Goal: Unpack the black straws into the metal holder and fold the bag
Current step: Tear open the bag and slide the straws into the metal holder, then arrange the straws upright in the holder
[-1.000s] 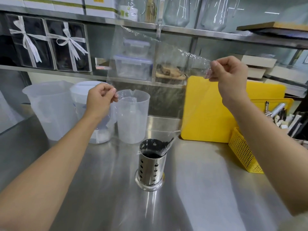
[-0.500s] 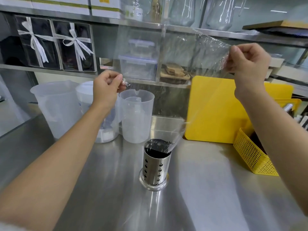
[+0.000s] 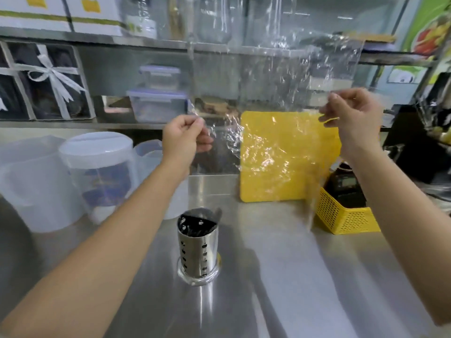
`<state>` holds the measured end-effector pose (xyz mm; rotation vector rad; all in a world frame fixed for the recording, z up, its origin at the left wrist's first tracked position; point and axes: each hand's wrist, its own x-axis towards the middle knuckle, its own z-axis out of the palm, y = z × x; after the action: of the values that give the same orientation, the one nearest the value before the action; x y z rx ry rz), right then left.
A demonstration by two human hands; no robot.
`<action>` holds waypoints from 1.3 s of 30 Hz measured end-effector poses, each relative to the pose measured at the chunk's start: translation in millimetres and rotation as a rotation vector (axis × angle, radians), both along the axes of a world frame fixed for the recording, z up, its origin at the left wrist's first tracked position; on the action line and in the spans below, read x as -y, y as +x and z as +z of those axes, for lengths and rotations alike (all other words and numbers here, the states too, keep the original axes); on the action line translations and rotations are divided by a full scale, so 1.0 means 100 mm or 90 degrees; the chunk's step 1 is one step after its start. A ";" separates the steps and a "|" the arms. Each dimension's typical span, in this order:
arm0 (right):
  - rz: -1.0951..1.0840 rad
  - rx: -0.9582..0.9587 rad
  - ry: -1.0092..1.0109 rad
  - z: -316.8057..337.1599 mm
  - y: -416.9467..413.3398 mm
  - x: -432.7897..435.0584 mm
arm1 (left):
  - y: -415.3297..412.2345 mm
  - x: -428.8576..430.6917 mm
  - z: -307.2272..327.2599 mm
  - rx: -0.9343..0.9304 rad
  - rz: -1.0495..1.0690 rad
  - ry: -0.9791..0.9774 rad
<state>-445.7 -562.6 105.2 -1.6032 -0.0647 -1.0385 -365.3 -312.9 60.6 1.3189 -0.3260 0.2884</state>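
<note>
A perforated metal holder (image 3: 198, 254) stands upright on the steel counter (image 3: 280, 276), filled with black straws (image 3: 196, 223) whose tops show at its rim. Above it I hold a clear, crinkled plastic bag (image 3: 275, 113) spread in the air, clear of the holder. My left hand (image 3: 183, 135) pinches the bag's left edge between thumb and fingers. My right hand (image 3: 353, 118) pinches its right edge, slightly higher. The bag looks empty.
A yellow cutting board (image 3: 288, 154) leans at the back, with a yellow basket (image 3: 346, 215) of utensils to its right. Translucent plastic jugs (image 3: 95, 172) stand at the left. Shelves behind hold boxes and containers (image 3: 158, 103).
The bag's lower end has lifted off the holder and now hangs free. Both hands have shifted right, and the right hand has come down a little.
</note>
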 end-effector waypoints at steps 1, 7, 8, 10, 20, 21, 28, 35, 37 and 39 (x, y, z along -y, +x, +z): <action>-0.024 -0.013 0.008 -0.06 -0.04 0.12 | -0.05 0.15 -0.08 -0.031 -0.027 0.000; -0.161 -0.134 0.056 -0.74 -0.33 0.90 | -0.38 0.88 -0.77 -0.172 -0.142 0.074; -0.183 -0.164 0.051 -0.89 -0.38 1.00 | -0.41 0.97 -0.91 -0.192 -0.154 0.096; -0.205 -0.232 0.038 -1.22 -0.49 1.18 | -0.48 1.09 -1.23 -0.241 -0.167 0.153; -0.257 -0.562 0.024 -2.79 -0.93 1.54 | -0.78 1.35 -2.64 -0.273 -0.147 0.464; -0.258 -0.581 0.026 -2.89 -0.97 1.55 | -0.80 1.36 -2.74 -0.285 -0.148 0.477; -0.280 -0.757 -0.053 -3.26 -1.05 1.60 | -0.89 1.31 -3.05 -0.343 -0.141 0.633; -0.285 -0.867 -0.164 -3.04 -0.91 1.70 | -0.79 1.07 -2.76 -0.295 -0.160 0.781; -0.294 -0.834 -0.191 -2.90 -0.80 1.65 | -0.76 0.97 -2.61 -0.262 -0.164 0.799; -0.283 -0.781 -0.218 -2.74 -0.64 1.54 | -0.75 0.88 -2.41 -0.232 -0.159 0.805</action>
<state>-509.6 -716.6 -169.2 -2.3865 1.0174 -0.1935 -440.5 -400.5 -180.4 2.4897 -0.3643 -0.4682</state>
